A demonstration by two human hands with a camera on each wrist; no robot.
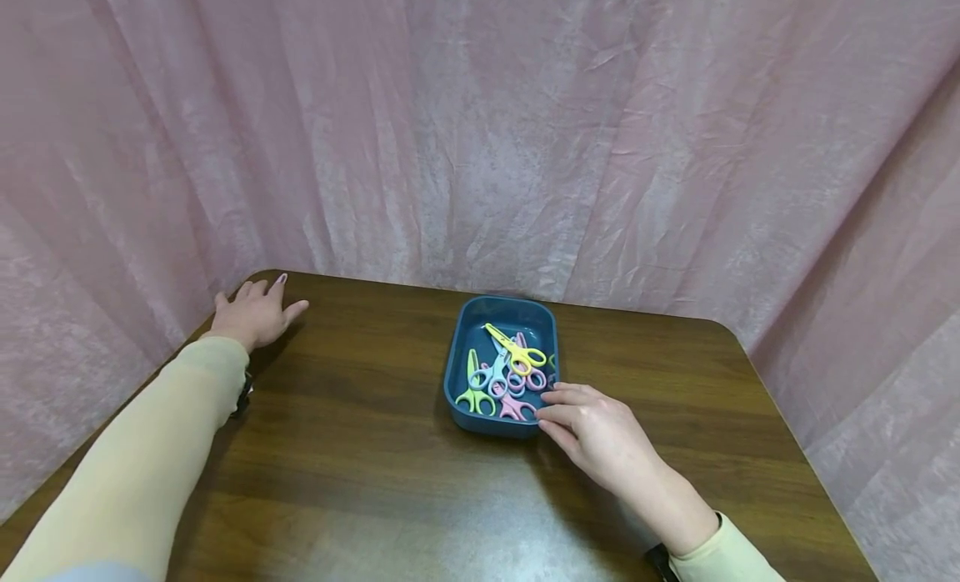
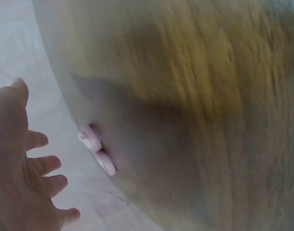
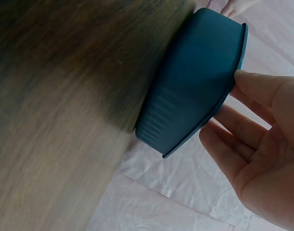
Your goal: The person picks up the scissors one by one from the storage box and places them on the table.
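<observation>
Left hand (image 1: 253,317): fingers well spread, grasping nothing, out at the far left corner of the counter (image 1: 345,482). Right by it, near the edge, lay a small pink piece (image 2: 94,141), maybe a scissors handle; too blurred to confirm. Left wrist view had it apart from the fingers, head view had a fingertip next to it, so couldn't call contact.

Right hand (image 1: 596,428): fingers slightly bent, thumb and fingertips in a light pinch on the rim of the blue bin (image 1: 491,423), at its near right corner. Palm stood off the wall.

Bin sat flat on the counter, around the middle, toward the back. Read as stiff, light plastic, smooth enough to slide or swivel under a one-corner hold. Better hold: rim on two opposite sides.

Scissors were inside, loosely piled toward the near end: yellow scissors (image 1: 512,345) on top, blue scissors (image 1: 498,370) partly under them, green scissors (image 1: 473,388) along the left wall, pink scissors (image 1: 512,404) at the near wall, another pinkish pair partly buried. They looked light, rigid, not fragile, probably slick plastic. Handle loops seemed the best place to pinch; crossed loops could snag and drag a neighbour along.

Beyond: pale sleeves (image 1: 135,457) on both arms, pink curtain (image 1: 480,148) behind the counter and at both sides.
</observation>
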